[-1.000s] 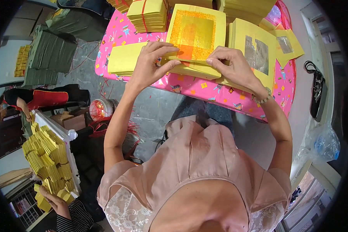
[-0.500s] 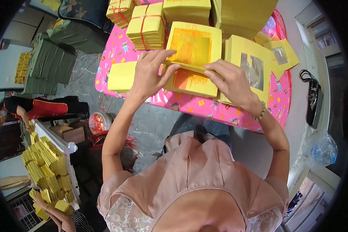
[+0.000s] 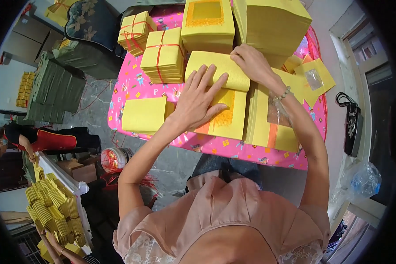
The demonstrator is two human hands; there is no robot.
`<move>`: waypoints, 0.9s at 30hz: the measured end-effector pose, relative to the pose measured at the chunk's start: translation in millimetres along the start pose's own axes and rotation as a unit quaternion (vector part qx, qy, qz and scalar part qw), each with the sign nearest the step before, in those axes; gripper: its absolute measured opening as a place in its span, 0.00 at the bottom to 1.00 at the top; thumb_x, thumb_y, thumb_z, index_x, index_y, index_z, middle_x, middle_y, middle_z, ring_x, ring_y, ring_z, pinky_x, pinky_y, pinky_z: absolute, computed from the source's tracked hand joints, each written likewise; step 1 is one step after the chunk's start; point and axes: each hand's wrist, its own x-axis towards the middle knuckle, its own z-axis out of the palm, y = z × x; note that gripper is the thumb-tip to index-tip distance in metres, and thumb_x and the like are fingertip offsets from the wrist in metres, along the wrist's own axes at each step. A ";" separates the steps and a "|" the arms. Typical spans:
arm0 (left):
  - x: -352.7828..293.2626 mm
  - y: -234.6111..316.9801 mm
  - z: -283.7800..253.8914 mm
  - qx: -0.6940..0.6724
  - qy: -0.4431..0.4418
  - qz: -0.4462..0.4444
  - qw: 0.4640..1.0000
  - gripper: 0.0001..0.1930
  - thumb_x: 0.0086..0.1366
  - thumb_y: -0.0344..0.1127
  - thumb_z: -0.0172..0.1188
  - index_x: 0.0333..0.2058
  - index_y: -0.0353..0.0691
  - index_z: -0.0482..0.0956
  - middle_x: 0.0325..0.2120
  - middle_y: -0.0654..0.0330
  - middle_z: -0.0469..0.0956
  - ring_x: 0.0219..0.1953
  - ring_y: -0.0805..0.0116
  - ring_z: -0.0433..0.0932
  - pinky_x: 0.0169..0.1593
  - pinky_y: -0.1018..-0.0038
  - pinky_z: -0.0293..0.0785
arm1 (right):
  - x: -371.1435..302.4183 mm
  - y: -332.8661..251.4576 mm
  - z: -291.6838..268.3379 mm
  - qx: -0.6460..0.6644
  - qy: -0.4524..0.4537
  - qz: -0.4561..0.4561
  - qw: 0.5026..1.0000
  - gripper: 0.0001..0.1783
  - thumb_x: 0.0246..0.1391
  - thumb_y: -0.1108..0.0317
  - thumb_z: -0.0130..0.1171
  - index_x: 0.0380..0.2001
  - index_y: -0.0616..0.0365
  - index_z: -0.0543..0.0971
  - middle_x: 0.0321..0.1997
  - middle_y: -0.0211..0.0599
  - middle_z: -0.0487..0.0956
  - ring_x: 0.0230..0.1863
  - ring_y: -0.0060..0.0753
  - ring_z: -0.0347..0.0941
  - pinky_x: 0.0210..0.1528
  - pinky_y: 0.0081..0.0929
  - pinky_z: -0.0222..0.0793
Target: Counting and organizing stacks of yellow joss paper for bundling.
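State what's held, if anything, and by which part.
The right hand touches the folded yellow sheet at its upper right edge; grip or press cannot be told. The spread left hand holds nothing.

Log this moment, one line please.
left hand: spread across folded yellow sheet | right hand: curled at sheet's far right corner | nearby: red-tied yellow bundle on pink table cover

"What carries it all?"

"A pink-covered table [image 3: 130, 90], printed with small figures."

"And directly on it?"

"Two red-tied bundles [image 3: 162, 53] at far left, a low yellow pile [image 3: 144, 115] at near left, an orange-marked stack [image 3: 233, 123] at front centre, a clear-windowed stack [image 3: 290, 138] just right of it."
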 end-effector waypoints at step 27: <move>7.3 -2.0 6.3 -0.025 -0.030 -0.027 0.999 0.38 0.66 0.60 0.53 0.69 0.48 0.58 0.67 0.40 0.57 0.68 0.38 0.55 0.70 0.49 0.50 | 21.5 -2.0 20.4 0.078 -0.078 0.006 0.994 0.15 0.65 0.64 0.51 0.46 0.64 0.77 0.48 0.50 0.79 0.50 0.55 0.74 0.53 0.44 0.70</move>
